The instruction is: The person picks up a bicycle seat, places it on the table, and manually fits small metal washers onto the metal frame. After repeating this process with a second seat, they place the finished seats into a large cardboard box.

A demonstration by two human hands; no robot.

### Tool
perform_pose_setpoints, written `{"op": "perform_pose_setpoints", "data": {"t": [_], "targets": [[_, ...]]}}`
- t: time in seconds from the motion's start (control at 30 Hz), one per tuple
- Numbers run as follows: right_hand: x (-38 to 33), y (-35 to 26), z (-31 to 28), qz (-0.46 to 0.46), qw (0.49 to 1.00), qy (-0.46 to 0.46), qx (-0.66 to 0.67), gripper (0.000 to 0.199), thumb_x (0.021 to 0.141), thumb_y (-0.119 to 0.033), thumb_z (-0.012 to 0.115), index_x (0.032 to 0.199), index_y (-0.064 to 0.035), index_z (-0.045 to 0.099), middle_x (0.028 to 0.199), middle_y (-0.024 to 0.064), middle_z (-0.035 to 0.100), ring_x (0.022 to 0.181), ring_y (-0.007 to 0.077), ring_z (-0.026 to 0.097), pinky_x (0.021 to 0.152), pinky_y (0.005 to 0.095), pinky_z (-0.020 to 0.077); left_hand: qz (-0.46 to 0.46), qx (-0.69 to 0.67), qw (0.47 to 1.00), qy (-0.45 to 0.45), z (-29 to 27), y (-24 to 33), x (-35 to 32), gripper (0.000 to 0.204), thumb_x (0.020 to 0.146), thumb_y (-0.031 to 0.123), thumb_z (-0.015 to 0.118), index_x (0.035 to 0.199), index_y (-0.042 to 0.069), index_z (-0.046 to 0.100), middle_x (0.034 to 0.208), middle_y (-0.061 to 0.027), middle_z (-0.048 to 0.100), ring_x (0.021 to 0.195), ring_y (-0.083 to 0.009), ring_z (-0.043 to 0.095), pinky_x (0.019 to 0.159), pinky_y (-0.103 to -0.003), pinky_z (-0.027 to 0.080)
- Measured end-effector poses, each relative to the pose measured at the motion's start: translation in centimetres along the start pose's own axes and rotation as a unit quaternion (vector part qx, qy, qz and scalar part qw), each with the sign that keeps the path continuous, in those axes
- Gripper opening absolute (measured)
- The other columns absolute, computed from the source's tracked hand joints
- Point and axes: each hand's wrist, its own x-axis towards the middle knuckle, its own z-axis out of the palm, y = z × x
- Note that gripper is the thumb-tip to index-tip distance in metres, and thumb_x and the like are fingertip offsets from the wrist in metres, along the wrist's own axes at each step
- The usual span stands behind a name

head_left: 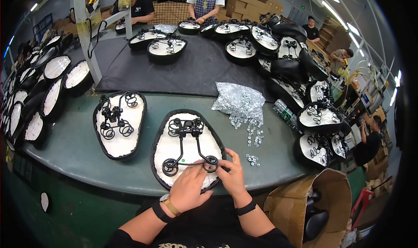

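Observation:
An upside-down bicycle saddle [178, 139] lies in front of me, its black rim round a white underside. Its black wire spring frame [198, 149] has a clamp at the far end and coils at the near corners. My left hand [189, 187] lies over the near edge, fingers stretched to the right coil [211, 163], thumb apart. At that coil's right side, my right hand [232, 174] bends its thumb and fingers in; anything between them is hidden. Left of this saddle is a second upturned saddle [126, 141] with springs on it.
Loose nuts [252, 160] and a clear bag of nuts [239, 101] lie to the right. Beyond are a plastic bottle [285, 114] and piled saddles [320, 117]. A cardboard box [285, 204] stands below right. A metal post [82, 35] rises far left. Other people work across the table.

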Motion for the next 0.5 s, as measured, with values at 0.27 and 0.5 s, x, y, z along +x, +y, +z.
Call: {"op": "perform_pose_setpoints", "data": {"t": [0.27,0.5], "targets": [[0.6,-0.7,0.1,0.07,0.997,-0.036,-0.007,0.026,0.08,-0.019,0.086,0.103,-0.0083,0.081,0.145,0.0198,0.048,0.137,0.0309,0.046,0.108,0.0404,0.0425,0.006,0.06,0.997,0.051,1.0,0.7,0.2,0.078,0.074,0.026,0.083,0.141,0.001,0.051,0.134,-0.0218,0.055,0.125,-0.0397,0.055,0.105,-0.045,0.048],[1.3,2.1,-1.0,0.02,0.997,-0.076,-0.022,0.025,0.081,-0.018,0.084,0.104,-0.0078,0.081,0.148,0.0232,0.047,0.14,0.0359,0.044,0.113,0.0438,0.0392,0.006,0.086,0.994,0.071,1.0,0.5,0.7,0.08,0.071,0.025,0.084,0.139,0.001,0.052,0.131,-0.0213,0.057,0.12,-0.0397,0.058,0.103,-0.045,0.049]]}}
